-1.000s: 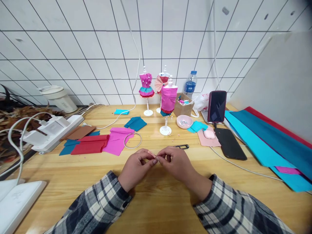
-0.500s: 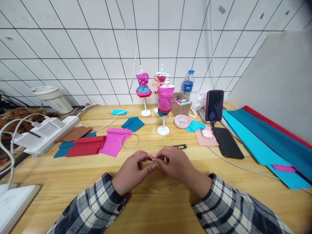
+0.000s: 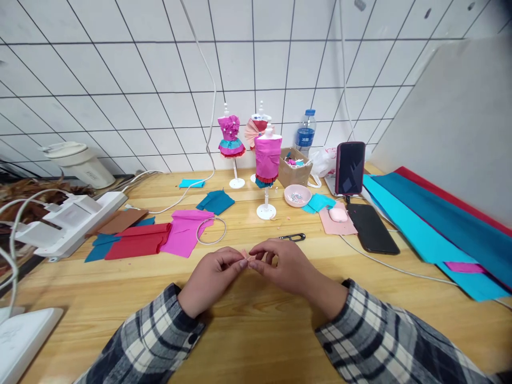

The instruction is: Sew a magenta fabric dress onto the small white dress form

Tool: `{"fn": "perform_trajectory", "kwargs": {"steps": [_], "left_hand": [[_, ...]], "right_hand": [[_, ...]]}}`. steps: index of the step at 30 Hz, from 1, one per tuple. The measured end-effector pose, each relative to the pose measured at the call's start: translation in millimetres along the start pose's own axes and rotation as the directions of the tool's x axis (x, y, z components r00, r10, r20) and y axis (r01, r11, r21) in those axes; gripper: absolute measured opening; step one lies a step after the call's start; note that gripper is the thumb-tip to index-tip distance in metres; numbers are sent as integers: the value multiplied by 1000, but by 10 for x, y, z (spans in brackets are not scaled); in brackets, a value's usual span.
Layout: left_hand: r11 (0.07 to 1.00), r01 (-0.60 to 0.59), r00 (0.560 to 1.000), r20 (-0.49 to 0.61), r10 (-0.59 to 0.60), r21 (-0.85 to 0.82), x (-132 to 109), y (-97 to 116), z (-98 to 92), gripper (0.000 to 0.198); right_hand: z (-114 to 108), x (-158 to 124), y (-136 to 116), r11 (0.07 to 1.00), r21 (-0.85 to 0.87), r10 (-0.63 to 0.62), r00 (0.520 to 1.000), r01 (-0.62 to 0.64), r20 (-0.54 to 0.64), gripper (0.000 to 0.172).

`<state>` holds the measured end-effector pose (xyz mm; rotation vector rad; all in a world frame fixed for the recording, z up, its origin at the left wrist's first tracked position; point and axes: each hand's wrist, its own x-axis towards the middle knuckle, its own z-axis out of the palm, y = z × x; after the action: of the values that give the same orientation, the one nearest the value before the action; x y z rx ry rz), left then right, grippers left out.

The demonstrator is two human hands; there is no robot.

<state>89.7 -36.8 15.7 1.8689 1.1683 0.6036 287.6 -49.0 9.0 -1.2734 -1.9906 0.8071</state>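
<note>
A small piece of pale pink paper (image 3: 248, 256) is pinched between my two hands, low over the table. My left hand (image 3: 212, 277) grips its left side with thumb and forefinger. On its right side, the thumb and fingers of my right hand (image 3: 286, 266) are closed on it. Just beyond my hands lie black-handled snips (image 3: 295, 237) and a silvery ring (image 3: 211, 230). Farther back stands a white mini dress form in a magenta top (image 3: 268, 154), with a red and teal ruffle at its hem.
Two more dressed forms (image 3: 230, 133) stand behind. Folded red paper (image 3: 140, 241) and magenta paper (image 3: 184, 232) lie left, near a power strip (image 3: 76, 224). A bead bowl (image 3: 297, 196), cardboard box (image 3: 294, 169), phones (image 3: 374, 229) and long coloured sheets (image 3: 424, 218) are toward the right.
The pink piece has opened out a little between my fingertips, and my right fingers have shifted on it. The whole view has moved slightly.
</note>
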Motion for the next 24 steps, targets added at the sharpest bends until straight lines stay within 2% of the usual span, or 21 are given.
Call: {"fn": "perform_trajectory", "kwargs": {"steps": [3, 7, 10, 13, 15, 19, 22, 24], "left_hand": [[1000, 11, 1000, 6, -11, 15, -2, 1, -8, 28], [997, -45, 998, 54, 41, 69, 10, -26, -18, 24], [986, -100, 992, 92, 88, 132, 18, -46, -34, 22], [980, -134, 984, 140, 113, 149, 13, -32, -47, 23], [982, -118, 990, 100, 104, 148, 5, -13, -48, 24], [983, -63, 998, -12, 66, 174, -9, 4, -36, 27], [982, -66, 998, -5, 68, 175, -8, -5, -25, 28], [979, -116, 993, 18, 115, 166, -2, -14, -20, 26]], "right_hand": [[11, 19, 17, 996, 74, 48, 999, -50, 26, 14], [-14, 27, 34, 984, 138, 96, 991, -109, 97, 9], [-46, 18, 17, 993, 80, 73, 989, -84, 132, 7], [-62, 6, -11, 999, 11, 45, 993, -46, 114, 5], [-56, 1, -22, 995, 58, 74, 993, -80, 96, 8], [-16, 9, -9, 951, 237, 166, 975, -197, 144, 21], [3, 20, 19, 937, 262, 193, 968, -231, 162, 22], [2, 22, 36, 935, 268, 185, 965, -231, 187, 17]]}}
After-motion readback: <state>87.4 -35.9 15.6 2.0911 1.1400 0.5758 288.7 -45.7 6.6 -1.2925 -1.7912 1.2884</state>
